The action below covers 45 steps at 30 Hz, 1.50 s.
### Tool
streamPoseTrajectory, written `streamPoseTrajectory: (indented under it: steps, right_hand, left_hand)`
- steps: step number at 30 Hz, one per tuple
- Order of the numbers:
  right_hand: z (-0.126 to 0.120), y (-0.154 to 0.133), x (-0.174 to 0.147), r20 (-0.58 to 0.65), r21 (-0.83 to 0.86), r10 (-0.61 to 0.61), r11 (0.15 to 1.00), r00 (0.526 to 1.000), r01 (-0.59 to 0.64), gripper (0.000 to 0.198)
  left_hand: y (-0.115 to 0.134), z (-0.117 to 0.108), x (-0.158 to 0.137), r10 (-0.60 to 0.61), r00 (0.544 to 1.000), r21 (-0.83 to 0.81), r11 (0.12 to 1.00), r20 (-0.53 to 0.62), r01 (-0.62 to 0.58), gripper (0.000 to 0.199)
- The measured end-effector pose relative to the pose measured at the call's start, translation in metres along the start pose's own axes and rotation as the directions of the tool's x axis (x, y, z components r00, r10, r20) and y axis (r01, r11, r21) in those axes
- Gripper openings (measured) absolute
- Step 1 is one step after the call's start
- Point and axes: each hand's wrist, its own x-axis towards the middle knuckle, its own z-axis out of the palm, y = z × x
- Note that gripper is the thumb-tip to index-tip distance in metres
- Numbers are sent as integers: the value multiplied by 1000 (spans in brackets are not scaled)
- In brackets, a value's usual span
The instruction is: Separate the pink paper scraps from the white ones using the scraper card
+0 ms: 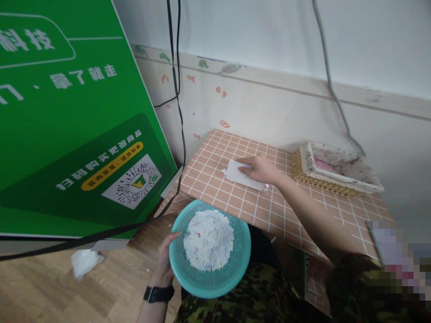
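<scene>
My left hand (165,253), with a dark watch on the wrist, grips the left rim of a round teal plastic basket (242,251). A heap of small torn white paper scraps (208,240), a few with pink bits, fills its middle. The basket is held below the table's front edge, over my lap. On the table, my right hand (257,169) is closed on a white sheet of paper or cloth (235,175) lying flat on the checked surface; I cannot tell which material. Small white scraps lie at the sheet's left end, and a pinkish bit shows at its right end.
A lined wicker basket (299,172) with something pink inside stands on the table (215,157) at right, against the wall. A green cabinet (84,112) fills the left. Black cables (182,134) hang before it. A white crumpled piece (85,263) lies on the wooden floor.
</scene>
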Motion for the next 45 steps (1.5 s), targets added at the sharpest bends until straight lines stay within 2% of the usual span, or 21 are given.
streamPoseTrajectory:
  steps: [5, 14, 20, 27, 30, 32, 38, 45]
  right_hand:
    - [0, 3, -2, -18, -50, 60, 997, 998, -60, 30]
    - [4, 0, -6, -19, 58, 70, 996, 997, -69, 32]
    - [10, -2, -7, 12, 112, 26, 993, 1000, -27, 37]
    - [-5, -2, -14, -14, 52, 37, 998, 999, -37, 36]
    - [-3, -5, -21, 1, -8, 35, 999, 999, -35, 36]
    - [1, -6, -25, -21, -15, 79, 997, 997, -79, 36]
    - [18, 3, -30, -88, 139, 206, 972, 975, -192, 34]
    - [26, 8, -26, -78, 293, 240, 933, 968, -208, 33]
  left_hand:
    - [-1, -1, 0, -7, 1000, 12, 1000, 7, 7, 16]
    - [0, 1, -2, -21, 1000, 15, 1000, 16, 21, 17]
    - [-1, -2, 0, -23, 999, 0, 1000, 24, 23, 18]
    - [-1, -1, -2, -20, 1000, 15, 1000, 4, 20, 15]
    - [0, 0, -3, -15, 1000, 14, 1000, 14, 14, 17]
    - [0, 1, -3, -7, 1000, 8, 1000, 13, 7, 17]
    - [0, 1, -2, 6, 1000, 14, 1000, 3, -6, 15]
    - [0, 0, -3, -12, 1000, 19, 1000, 19, 11, 17]
